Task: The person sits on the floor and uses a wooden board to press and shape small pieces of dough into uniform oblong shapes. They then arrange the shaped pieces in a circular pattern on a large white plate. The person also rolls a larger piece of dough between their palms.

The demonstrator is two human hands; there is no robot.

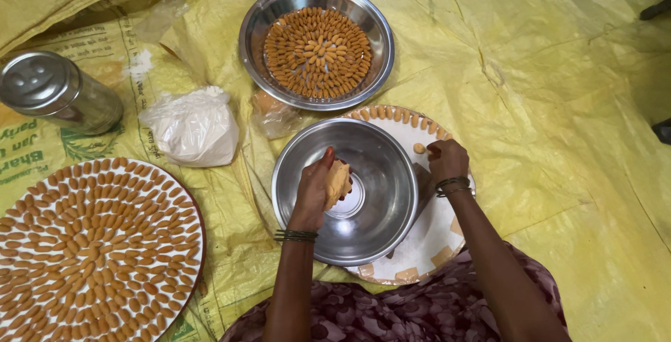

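Note:
My left hand (314,187) is closed around a lump of tan dough (339,181) held over an empty steel bowl (381,223). My right hand (446,160) pinches a small piece of dough (419,148) on the white round plate (437,234) that lies under the bowl. A row of small oval dough pieces (398,113) runs along the plate's far rim. Both wrists wear dark bangles.
A steel dish (262,24) at the top holds several shaped pieces in rings. A large white plate (183,262) at the left is covered with them. A steel tin (59,97), a white plastic bag (196,127) and yellow sheeting (559,104) surround these.

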